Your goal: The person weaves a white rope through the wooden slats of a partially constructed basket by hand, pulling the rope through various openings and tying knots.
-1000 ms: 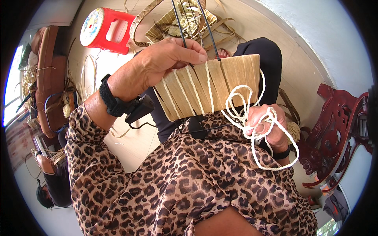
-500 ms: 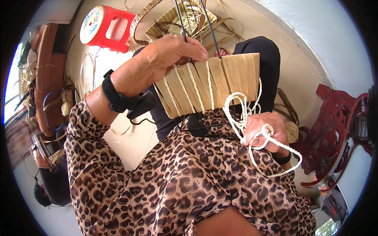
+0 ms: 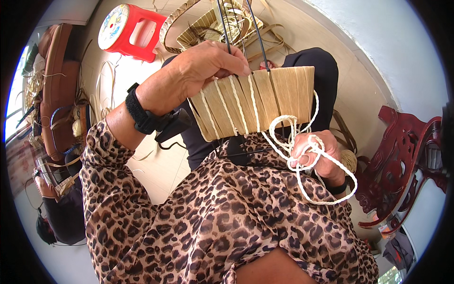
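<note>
A tan panel (image 3: pixel 286 97), wrapped in flat strips of straw-like material, is held upright before my lap. Lengths of cream braided cord (image 3: pixel 254 102) cross its face at intervals. My left hand (image 3: pixel 213 64) is closed at the panel's top edge, thumb and forefinger pressed together there; its other fingers are hidden behind. Thin black rods (image 3: pixel 261 40) rise from that edge. Below the panel's right end, my right hand (image 3: pixel 321 151) is closed on a bunch of the cream cord. Loops of it hang over the fingers, and one strand runs up to the panel's right edge.
Beyond my knees, a basket (image 3: pixel 189 35) holds straw strips and cord. A red stool (image 3: pixel 142 35) stands at the far left. On the right is a carved dark red wooden chair (image 3: pixel 392 161). Another person's hand (image 3: pixel 47 187) shows at the left edge.
My right hand has risen slightly toward the panel with the cord, and the hanging loop has shifted up and left. The panel and my left hand have moved a little to the right.
</note>
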Demonstrator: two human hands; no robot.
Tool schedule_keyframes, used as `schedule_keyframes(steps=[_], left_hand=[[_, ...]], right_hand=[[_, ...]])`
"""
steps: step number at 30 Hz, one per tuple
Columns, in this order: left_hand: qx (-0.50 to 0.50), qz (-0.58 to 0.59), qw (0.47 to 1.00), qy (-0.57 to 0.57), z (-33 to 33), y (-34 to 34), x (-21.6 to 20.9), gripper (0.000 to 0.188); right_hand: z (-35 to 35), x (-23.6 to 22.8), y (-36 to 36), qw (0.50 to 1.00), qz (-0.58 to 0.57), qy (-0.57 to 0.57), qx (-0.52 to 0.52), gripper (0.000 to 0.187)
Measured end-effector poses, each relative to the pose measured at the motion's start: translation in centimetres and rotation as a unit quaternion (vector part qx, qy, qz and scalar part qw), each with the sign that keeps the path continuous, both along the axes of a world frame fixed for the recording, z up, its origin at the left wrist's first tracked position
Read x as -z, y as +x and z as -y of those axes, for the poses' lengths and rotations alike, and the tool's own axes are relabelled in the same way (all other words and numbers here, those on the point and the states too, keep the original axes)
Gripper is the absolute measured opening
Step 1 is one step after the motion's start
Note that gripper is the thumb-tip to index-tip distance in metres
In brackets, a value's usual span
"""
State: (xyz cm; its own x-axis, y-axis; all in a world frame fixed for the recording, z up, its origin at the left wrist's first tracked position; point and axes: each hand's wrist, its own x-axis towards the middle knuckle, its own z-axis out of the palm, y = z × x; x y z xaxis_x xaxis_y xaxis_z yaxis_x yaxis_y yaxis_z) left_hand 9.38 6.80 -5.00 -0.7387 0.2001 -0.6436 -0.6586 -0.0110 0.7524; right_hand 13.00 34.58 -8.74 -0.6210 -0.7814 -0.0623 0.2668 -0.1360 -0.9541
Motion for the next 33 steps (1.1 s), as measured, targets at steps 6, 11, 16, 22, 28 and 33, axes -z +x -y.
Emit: schedule_keyframes(steps=[6, 11, 16, 22, 28, 33], left_hand=[[0.011, -0.026, 0.999, -0.025, 0.3, -0.3, 0.6, 0.008], [0.004, -0.023, 1.0, -0.006, 0.3, 0.0, 0.5, 0.01], [-0.006, -0.017, 1.0, 0.02, 0.2, 0.0, -0.1, 0.008], [0.007, -0.063, 0.998, -0.018, 0.6, -0.2, 0.3, 0.013], [-0.005, -0.106, 0.986, -0.126, 0.6, -0.4, 0.7, 0.016], [-0.045, -0.228, 0.932, -0.279, 0.4, 0.5, 0.4, 0.018]], right_hand=[[-0.2, 0.6, 0.3, 0.995, 0.064, -0.071, 0.009, 0.019], [-0.3, -0.4, -0.3, 0.993, -0.076, -0.094, -0.016, 0.013], [-0.4, -1.6, -0.4, 0.986, -0.134, -0.083, -0.048, 0.011], [-0.2, -2.9, -0.2, 0.981, -0.184, -0.047, -0.025, 0.011], [0.3, -4.5, -1.3, 0.949, -0.308, -0.032, 0.051, 0.005], [1.5, -7.0, -4.7, 0.885, -0.456, -0.024, 0.089, 0.008]])
